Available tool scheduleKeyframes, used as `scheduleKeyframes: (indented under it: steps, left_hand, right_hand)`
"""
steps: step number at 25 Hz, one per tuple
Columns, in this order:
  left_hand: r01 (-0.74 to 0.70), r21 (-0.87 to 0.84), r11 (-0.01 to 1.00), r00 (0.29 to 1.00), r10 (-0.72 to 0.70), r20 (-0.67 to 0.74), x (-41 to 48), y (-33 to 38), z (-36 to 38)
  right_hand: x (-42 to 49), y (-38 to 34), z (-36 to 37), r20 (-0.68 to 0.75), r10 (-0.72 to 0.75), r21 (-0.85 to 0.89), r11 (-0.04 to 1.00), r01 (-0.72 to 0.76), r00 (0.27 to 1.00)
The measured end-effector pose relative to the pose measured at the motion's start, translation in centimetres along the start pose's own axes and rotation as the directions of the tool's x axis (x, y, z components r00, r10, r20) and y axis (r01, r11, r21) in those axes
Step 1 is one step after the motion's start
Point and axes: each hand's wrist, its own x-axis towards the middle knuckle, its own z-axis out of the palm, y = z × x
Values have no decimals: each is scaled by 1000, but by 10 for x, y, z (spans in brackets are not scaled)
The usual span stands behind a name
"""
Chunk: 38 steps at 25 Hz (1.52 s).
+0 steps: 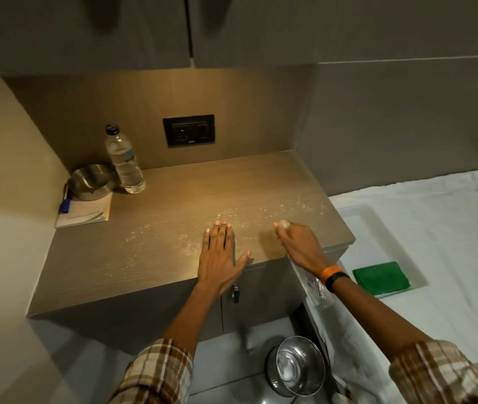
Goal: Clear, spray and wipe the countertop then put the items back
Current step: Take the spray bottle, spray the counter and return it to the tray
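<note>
The wooden countertop (156, 258) carries scattered pale droplets or specks across its middle and right. My left hand (220, 255) lies flat on the front edge, fingers spread, holding nothing. My right hand (299, 243) is shut on a clear plastic spray bottle (315, 287); the bottle's top sticks out past my fingers over the counter's right front part, and its body hangs below my wrist. At the back left stand a water bottle (124, 160), a steel bowl (92, 182) and a notepad (86, 212) with a blue pen (65, 205).
A folded green cloth (381, 277) lies on a white tray (363, 217) on the white bed at the right. A steel bin (297, 365) stands on the floor below the counter. A black socket (188, 130) sits in the back wall; cabinets hang overhead.
</note>
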Motion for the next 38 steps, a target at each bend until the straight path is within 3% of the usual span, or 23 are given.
scheduleKeyframes:
  steps: [3, 6, 10, 13, 15, 19, 22, 29, 34, 38]
  left_hand:
    - [-2, 6, 1000, 1000, 2, 9, 15, 35, 11]
    - [5, 6, 1000, 1000, -5, 9, 34, 71, 20]
    - [21, -6, 1000, 1000, -21, 5, 69, 129, 30]
    - [19, -29, 999, 1000, -19, 2, 92, 165, 29]
    - [15, -22, 1000, 1000, -15, 10, 107, 181, 27]
    - [-10, -16, 1000, 999, 10, 42, 145, 203, 25]
    - [-11, -7, 1000, 998, 11, 65, 178, 214, 26]
    - [68, 48, 997, 996, -71, 62, 265, 202, 59]
    - [74, 95, 993, 997, -71, -41, 270, 195, 76]
    - [62, 106, 992, 998, -62, -4, 276, 190, 74]
  right_hand:
    - [23, 53, -47, -97, 91, -93, 991, -100, 991]
    - [69, 81, -89, -172, 141, -32, 988, -149, 975]
    - [111, 107, -116, -75, 123, 62, 991, -118, 990]
    - [104, 142, -128, 115, 111, 74, 990, -120, 987]
    - [95, 166, -133, 161, 110, 94, 988, -126, 981]
    - [92, 214, -145, -21, 200, 264, 946, -188, 980]
    - [101, 253, -143, -69, 265, 331, 916, -228, 962]
    - [151, 345, -84, 11, 404, 342, 858, -383, 915]
    - [197, 368, -48, 24, 443, 411, 813, -413, 896]
    - [224, 365, -29, 82, 456, 375, 809, -452, 886]
